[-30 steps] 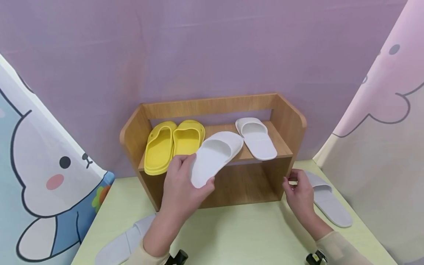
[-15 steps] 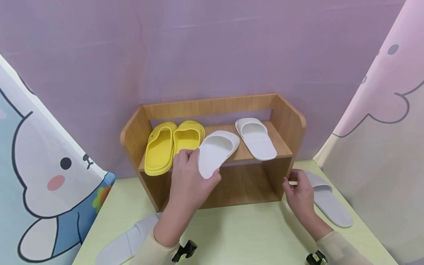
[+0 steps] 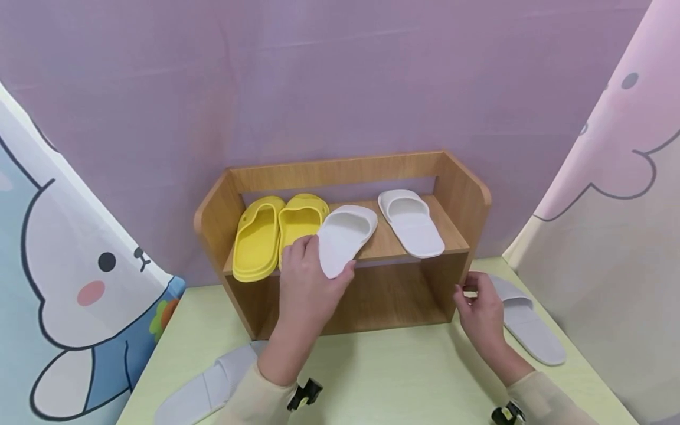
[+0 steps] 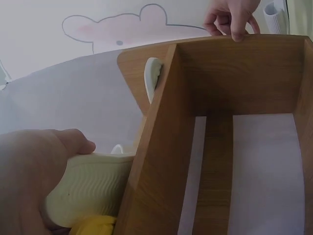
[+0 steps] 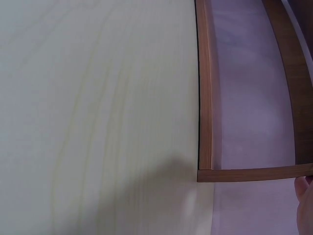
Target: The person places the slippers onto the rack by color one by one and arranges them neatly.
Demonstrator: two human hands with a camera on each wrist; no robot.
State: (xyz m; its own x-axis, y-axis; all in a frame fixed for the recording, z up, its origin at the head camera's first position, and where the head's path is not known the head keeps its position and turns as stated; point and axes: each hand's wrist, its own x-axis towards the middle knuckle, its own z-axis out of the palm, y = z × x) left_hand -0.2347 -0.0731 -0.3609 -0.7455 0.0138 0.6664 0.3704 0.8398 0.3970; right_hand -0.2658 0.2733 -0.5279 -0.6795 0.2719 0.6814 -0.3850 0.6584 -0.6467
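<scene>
Holding a white slipper [image 3: 345,239] at the upper shelf [image 3: 383,243] of a wooden shoe rack [image 3: 340,169]

The left hand [image 3: 310,289] was narrowed to a grip on the slipper's heel end; the toe pointed rearward, between the yellow clogs [image 3: 256,242] and the second white slipper [image 3: 417,230]. The sole was tilted, and whether the toe touched the shelf could not be told. The right hand [image 3: 480,310] pinched the front edge of the right side panel [image 3: 463,206], seemingly to steady the rack. The step in hand appeared to be setting this slipper beside its match; the next move likely called for straightening it, lowering the heel and letting go. Two grey slippers [image 3: 533,333] lay on the tabletop [image 3: 382,372].
</scene>
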